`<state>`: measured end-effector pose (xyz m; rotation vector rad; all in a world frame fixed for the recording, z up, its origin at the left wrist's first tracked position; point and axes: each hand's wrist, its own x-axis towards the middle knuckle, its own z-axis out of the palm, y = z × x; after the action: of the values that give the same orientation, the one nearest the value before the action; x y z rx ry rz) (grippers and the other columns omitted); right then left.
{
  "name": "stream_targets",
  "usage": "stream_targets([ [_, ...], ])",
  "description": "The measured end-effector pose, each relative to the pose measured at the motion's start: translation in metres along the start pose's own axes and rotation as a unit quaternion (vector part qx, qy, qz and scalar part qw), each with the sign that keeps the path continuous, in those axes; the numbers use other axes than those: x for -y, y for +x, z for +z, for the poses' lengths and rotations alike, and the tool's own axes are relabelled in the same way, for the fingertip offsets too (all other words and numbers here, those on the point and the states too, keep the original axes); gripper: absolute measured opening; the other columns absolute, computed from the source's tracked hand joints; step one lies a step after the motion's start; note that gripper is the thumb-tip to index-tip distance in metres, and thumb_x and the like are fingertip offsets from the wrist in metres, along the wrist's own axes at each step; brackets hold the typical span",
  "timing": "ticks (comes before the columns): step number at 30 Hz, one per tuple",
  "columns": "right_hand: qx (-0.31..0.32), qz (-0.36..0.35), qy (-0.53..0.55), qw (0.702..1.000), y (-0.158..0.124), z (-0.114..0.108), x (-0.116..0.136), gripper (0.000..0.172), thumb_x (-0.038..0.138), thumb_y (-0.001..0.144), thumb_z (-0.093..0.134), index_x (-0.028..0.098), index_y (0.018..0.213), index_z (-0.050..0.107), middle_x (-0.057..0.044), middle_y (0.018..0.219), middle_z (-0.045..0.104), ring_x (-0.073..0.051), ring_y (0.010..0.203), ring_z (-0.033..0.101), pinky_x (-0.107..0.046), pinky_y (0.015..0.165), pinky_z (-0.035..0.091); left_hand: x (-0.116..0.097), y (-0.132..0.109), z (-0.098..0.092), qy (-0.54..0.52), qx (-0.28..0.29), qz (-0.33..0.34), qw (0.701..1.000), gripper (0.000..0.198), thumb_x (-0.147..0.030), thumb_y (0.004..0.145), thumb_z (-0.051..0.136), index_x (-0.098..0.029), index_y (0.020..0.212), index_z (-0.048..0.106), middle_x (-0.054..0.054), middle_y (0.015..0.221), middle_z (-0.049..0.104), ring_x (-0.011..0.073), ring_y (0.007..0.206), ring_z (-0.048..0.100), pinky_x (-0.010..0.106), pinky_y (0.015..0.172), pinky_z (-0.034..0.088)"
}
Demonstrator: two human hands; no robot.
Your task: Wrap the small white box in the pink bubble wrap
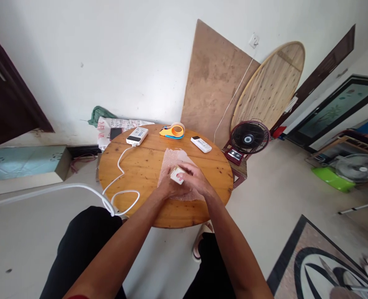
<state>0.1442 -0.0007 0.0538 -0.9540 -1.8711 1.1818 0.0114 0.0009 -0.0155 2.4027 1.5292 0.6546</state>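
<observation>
Both my hands meet over a sheet of pinkish bubble wrap [171, 160] spread on a small round wooden table [140, 166]. Between them is a small white box-like object [176, 174] with a red mark. My left hand [168, 189] grips it from the near left side, fingers curled. Over its top and right side closes my right hand [196, 178]. The wrap's near edge is hidden under my hands.
On the table's far side lie a white power bank [137, 136] with a white cable [121, 166], an orange-yellow tape dispenser [173, 131] and a white remote [201, 144]. Boards lean on the wall; a black fan [249, 138] stands at the right.
</observation>
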Motion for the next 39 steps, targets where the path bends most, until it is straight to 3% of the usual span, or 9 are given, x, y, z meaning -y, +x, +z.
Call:
stream_targets([
  [3, -0.052, 0.019, 0.059, 0.997, 0.01, -0.009, -0.021, 0.037, 0.034, 0.076, 0.064, 0.019, 0.11, 0.065, -0.004, 0.111, 0.068, -0.02, 0.102, 0.06, -0.034, 0.092, 0.046, 0.001, -0.002, -0.004, 0.022, 0.011, 0.008, 1.0, 0.08, -0.06, 0.075, 0.057, -0.022, 0.142, 0.036, 0.012, 0.148, 0.038, 0.034, 0.138, 0.027, 0.051, 0.115, 0.011],
  [9, -0.095, 0.016, 0.071, 0.993, 0.009, -0.028, -0.046, 0.038, 0.037, 0.077, 0.063, 0.018, 0.11, 0.065, -0.004, 0.11, 0.069, -0.02, 0.1, 0.061, -0.033, 0.091, 0.047, 0.0, -0.003, -0.005, 0.035, 0.021, 0.011, 0.999, 0.08, -0.063, 0.074, 0.056, -0.025, 0.142, 0.038, 0.012, 0.15, 0.033, 0.0376, 0.139, 0.024, 0.055, 0.113, 0.013],
  [13, -0.138, 0.012, 0.071, 0.988, 0.007, -0.027, -0.059, 0.048, 0.036, 0.075, 0.064, 0.019, 0.119, 0.06, -0.006, 0.12, 0.065, -0.02, 0.107, 0.06, -0.035, 0.095, 0.045, 0.001, 0.002, -0.008, -0.016, -0.015, -0.017, 1.0, 0.066, -0.042, 0.074, 0.061, -0.022, 0.135, 0.047, 0.011, 0.146, 0.04, 0.0317, 0.136, 0.032, 0.049, 0.114, 0.021],
  [16, -0.156, 0.008, 0.036, 0.987, 0.006, -0.025, -0.064, 0.05, 0.037, 0.075, 0.063, 0.018, 0.121, 0.058, -0.007, 0.122, 0.064, -0.02, 0.107, 0.06, -0.035, 0.094, 0.046, 0.007, 0.006, -0.013, -0.106, -0.081, -0.107, 0.985, 0.05, -0.022, 0.074, 0.054, -0.02, 0.125, 0.057, 0.006, 0.139, 0.051, 0.0222, 0.127, 0.046, 0.035, 0.109, 0.036],
  [18, -0.151, 0.003, 0.001, 0.989, 0.005, -0.023, -0.064, 0.05, 0.034, 0.073, 0.063, 0.018, 0.12, 0.058, -0.007, 0.122, 0.063, -0.02, 0.107, 0.06, -0.034, 0.094, 0.046, 0.014, 0.008, -0.015, -0.136, -0.122, -0.191, 0.964, 0.046, -0.015, 0.077, 0.046, -0.018, 0.121, 0.059, 0.005, 0.123, 0.063, 0.0188, 0.112, 0.058, 0.03, 0.1, 0.045],
  [21, -0.125, 0.003, -0.022, 0.992, 0.003, -0.021, -0.063, 0.051, 0.029, 0.07, 0.064, 0.017, 0.119, 0.056, -0.007, 0.118, 0.063, -0.019, 0.102, 0.061, -0.034, 0.093, 0.047, 0.021, 0.008, -0.015, -0.139, -0.128, -0.231, 0.954, 0.043, -0.012, 0.079, 0.041, -0.017, 0.115, 0.063, 0.004, 0.109, 0.07, 0.0184, 0.101, 0.064, 0.03, 0.092, 0.05],
  [27, -0.086, 0.007, 0.007, 0.996, -0.001, -0.02, -0.065, 0.059, 0.023, 0.067, 0.063, 0.017, 0.125, 0.05, -0.008, 0.12, 0.062, -0.019, 0.105, 0.061, -0.033, 0.092, 0.047, 0.021, 0.008, -0.015, -0.13, -0.129, -0.242, 0.953, 0.037, -0.012, 0.08, 0.045, -0.018, 0.107, 0.068, 0.005, 0.108, 0.071, 0.0187, 0.102, 0.063, 0.03, 0.093, 0.048],
  [39, -0.098, -0.031, 0.009, 0.995, 0.003, -0.017, -0.08, 0.047, 0.026, 0.069, 0.069, 0.02, 0.115, 0.058, -0.006, 0.112, 0.065, -0.02, 0.097, 0.063, -0.035, 0.09, 0.048, 0.016, 0.009, -0.018, -0.104, -0.122, -0.235, 0.959, 0.035, -0.01, 0.08, 0.046, -0.018, 0.104, 0.071, 0.006, 0.11, 0.07, 0.0185, 0.106, 0.061, 0.027, 0.097, 0.044],
])
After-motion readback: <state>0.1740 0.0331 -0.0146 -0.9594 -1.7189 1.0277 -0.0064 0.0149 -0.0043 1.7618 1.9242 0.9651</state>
